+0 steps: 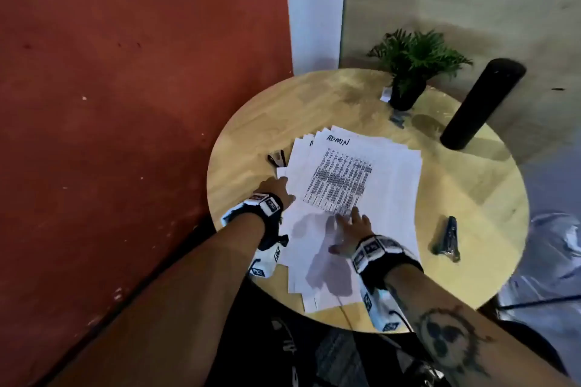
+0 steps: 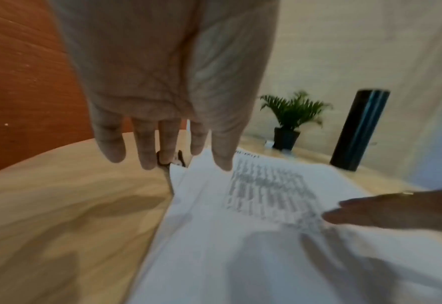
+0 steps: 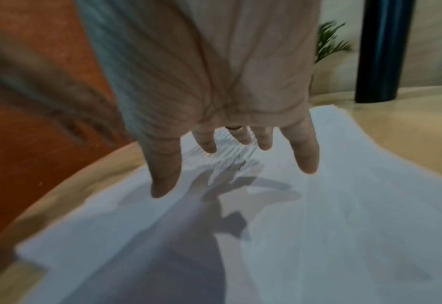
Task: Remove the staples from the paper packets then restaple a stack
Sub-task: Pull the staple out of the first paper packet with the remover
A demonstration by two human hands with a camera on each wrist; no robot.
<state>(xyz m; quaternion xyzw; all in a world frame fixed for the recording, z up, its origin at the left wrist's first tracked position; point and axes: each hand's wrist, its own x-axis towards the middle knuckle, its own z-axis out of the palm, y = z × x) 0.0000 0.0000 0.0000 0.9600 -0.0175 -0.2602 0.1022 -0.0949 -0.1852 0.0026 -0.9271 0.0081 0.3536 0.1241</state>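
A fanned stack of white paper sheets (image 1: 386, 185), the top one marked "ADMIN" over a printed table, lies in the middle of the round wooden table (image 1: 471, 185). My left hand (image 1: 279, 187) rests at the stack's left edge with straight fingers, the thumb on the paper (image 2: 240, 257). My right hand (image 1: 349, 226) hovers low over the near half of the sheets (image 3: 331, 226) with spread fingers (image 3: 306, 160) and holds nothing. A dark stapler (image 1: 446, 240) lies to the right of the stack. A black staple remover (image 1: 277, 159) sits just left of it, beyond my left hand (image 2: 167, 144).
A small potted plant (image 1: 408, 72) and a tall black cylinder (image 1: 481, 104) stand at the table's far side. Small grey bits (image 1: 397, 119) lie in front of the pot. A red wall (image 1: 125, 104) runs along the left, close to the table's edge.
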